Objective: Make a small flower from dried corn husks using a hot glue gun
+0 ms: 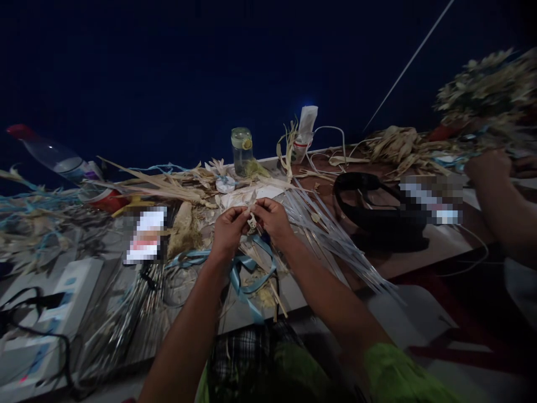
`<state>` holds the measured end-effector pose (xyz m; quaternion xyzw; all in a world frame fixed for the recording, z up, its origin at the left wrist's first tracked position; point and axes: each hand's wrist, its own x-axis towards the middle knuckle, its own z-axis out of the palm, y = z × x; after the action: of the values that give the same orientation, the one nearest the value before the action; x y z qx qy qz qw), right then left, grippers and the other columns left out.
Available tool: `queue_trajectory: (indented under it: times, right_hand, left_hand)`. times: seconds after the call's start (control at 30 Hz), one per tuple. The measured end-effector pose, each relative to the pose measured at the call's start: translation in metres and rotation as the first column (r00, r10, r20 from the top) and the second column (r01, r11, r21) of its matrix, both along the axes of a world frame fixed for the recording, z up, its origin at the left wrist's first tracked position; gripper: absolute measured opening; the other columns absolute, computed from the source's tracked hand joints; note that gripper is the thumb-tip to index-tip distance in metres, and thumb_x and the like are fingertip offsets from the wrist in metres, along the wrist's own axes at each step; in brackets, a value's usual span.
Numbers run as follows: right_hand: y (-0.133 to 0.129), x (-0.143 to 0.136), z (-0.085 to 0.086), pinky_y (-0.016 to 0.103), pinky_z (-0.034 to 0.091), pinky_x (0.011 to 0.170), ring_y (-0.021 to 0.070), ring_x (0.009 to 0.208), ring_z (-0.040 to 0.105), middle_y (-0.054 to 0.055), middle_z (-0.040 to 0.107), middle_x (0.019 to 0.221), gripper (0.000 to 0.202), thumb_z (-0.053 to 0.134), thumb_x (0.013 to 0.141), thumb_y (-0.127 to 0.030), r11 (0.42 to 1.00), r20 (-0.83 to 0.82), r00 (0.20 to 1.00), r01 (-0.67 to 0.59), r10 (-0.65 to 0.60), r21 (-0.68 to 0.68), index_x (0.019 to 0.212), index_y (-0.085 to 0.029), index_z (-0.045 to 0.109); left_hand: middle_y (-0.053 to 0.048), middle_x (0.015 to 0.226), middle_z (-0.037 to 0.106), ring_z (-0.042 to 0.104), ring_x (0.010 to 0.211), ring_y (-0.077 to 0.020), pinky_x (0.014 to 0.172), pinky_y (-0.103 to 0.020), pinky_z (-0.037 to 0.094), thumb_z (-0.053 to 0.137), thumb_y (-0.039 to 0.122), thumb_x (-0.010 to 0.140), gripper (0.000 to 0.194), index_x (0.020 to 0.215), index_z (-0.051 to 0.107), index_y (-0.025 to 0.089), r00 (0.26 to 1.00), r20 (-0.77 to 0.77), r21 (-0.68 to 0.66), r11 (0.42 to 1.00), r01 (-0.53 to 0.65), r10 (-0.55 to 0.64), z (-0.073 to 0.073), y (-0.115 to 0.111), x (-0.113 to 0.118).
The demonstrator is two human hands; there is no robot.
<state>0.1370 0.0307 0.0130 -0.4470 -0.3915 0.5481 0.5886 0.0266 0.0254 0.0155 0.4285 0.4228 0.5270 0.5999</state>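
Note:
My left hand (230,228) and my right hand (273,218) meet over the middle of the table, fingertips closed in a pinch. Between them is a small pale piece of dried husk (252,221), its shape partly hidden by the fingers. Below the hands a light blue ribbon (247,280) lies in loops among thin sticks and scraps. Just beyond them are a white sheet (247,196) and a small white roll (225,184). A bundle of clear plastic strips (323,224) spreads to the right of my right hand.
A lidded bottle (242,151), a paper cup (300,150) and dried husks (394,146) line the back. A black headset-like strap (364,207) lies right. Left are a lit phone (146,235), metal wires (145,296) and a power strip (69,302). Another person's hand (489,165) works far right.

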Motion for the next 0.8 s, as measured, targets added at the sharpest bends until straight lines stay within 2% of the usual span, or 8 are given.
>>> queue_trajectory:
  times: [0.17,0.3,0.43,0.6,0.8]
  right_hand:
    - [0.002,0.006,0.001,0.019,0.022,0.038,0.0039,0.038,0.029,-0.009,0.038,0.042,0.025,0.066,0.059,-0.036,0.999,-0.063,0.998,-0.031,0.029,-0.03,0.064,-0.018,0.049]
    - [0.003,0.009,0.002,0.019,0.022,0.038,0.0039,0.038,0.029,-0.009,0.038,0.044,0.027,0.066,0.058,-0.037,0.999,-0.083,0.996,-0.037,0.034,-0.04,0.065,-0.018,0.048]
    - [0.004,0.009,0.0,0.019,0.023,0.04,0.0037,0.04,0.03,-0.009,0.038,0.044,0.026,0.066,0.057,-0.036,1.0,-0.024,0.999,-0.023,0.023,0.001,0.062,-0.017,0.05]
    - [0.004,0.01,-0.002,0.019,0.023,0.04,0.0039,0.04,0.03,-0.008,0.042,0.045,0.022,0.065,0.06,-0.035,0.999,0.044,0.998,-0.034,0.034,-0.005,0.061,-0.017,0.052]
    - [0.002,0.014,0.002,0.019,0.024,0.039,0.0042,0.038,0.032,-0.009,0.042,0.043,0.024,0.067,0.056,-0.033,0.991,-0.08,0.993,-0.094,0.086,-0.099,0.06,-0.017,0.049]
  left_hand:
    - [0.003,0.064,0.052,0.032,0.038,0.0013,0.044,-0.017,0.032,0.064,0.027,0.068,0.026,0.088,0.058,0.012,0.962,0.207,-0.095,0.975,0.202,-0.179,0.009,0.0,-0.009]
    - [0.005,0.061,0.051,0.029,0.036,0.0017,0.043,-0.016,0.03,0.066,0.022,0.066,0.039,0.102,0.053,0.015,0.927,0.242,-0.132,0.937,0.322,-0.285,0.014,0.0,-0.016]
    - [0.004,0.06,0.052,0.032,0.035,0.001,0.041,-0.016,0.026,0.067,0.022,0.066,0.033,0.094,0.051,0.015,0.907,0.23,-0.14,0.91,0.39,-0.353,0.015,-0.001,-0.014]
    - [0.005,0.056,0.05,0.035,0.035,0.0002,0.041,-0.016,0.026,0.07,0.024,0.061,0.029,0.079,0.051,0.013,0.948,0.139,-0.16,0.939,0.306,-0.285,0.013,-0.002,-0.008]
    - [0.004,0.058,0.052,0.037,0.036,-0.0003,0.04,-0.018,0.027,0.07,0.029,0.06,0.028,0.078,0.056,0.011,0.969,0.055,-0.139,0.96,0.245,-0.239,0.01,-0.001,-0.006]
